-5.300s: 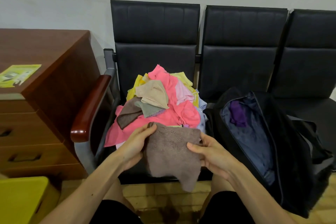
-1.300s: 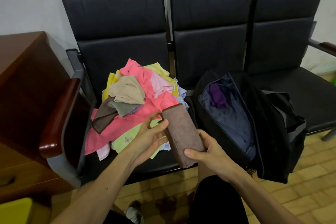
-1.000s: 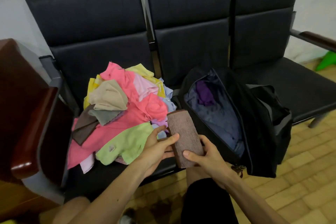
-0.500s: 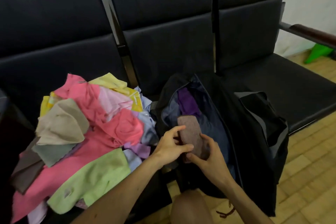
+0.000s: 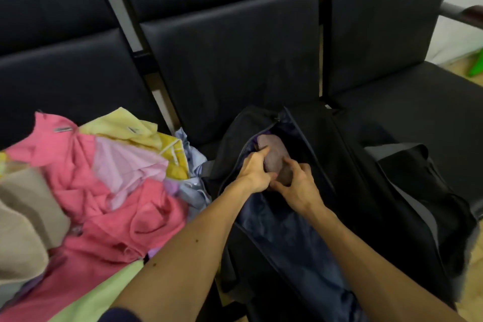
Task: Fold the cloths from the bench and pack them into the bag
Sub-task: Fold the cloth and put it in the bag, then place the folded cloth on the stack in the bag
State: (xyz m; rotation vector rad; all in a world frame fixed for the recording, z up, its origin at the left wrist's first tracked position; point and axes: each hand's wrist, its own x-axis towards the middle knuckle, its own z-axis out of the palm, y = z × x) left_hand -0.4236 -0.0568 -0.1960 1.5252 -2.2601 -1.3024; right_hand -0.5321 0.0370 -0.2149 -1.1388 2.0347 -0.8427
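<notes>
A folded brown cloth [image 5: 275, 153] sits inside the far end of the open black bag [image 5: 366, 178] on the middle seat. My left hand [image 5: 254, 168] grips its left side with the thumb on top. My right hand [image 5: 296, 187] holds its near end, fingers curled round it. A purple cloth [image 5: 252, 142] shows just behind it in the bag. The pile of loose cloths [image 5: 104, 185], pink, yellow, lilac, beige and green, lies on the left seat.
The black bench [image 5: 235, 47] has three seats; the right seat [image 5: 423, 97] holds nothing but part of the bag. A brown armrest [image 5: 473, 12] shows at the far right. A green object [image 5: 477, 66] lies on the tiled floor beyond.
Both hands carried the folded brown cloth from in front of the pile to the right and pushed it deep into the bag's far end. The view moved closer and to the right.
</notes>
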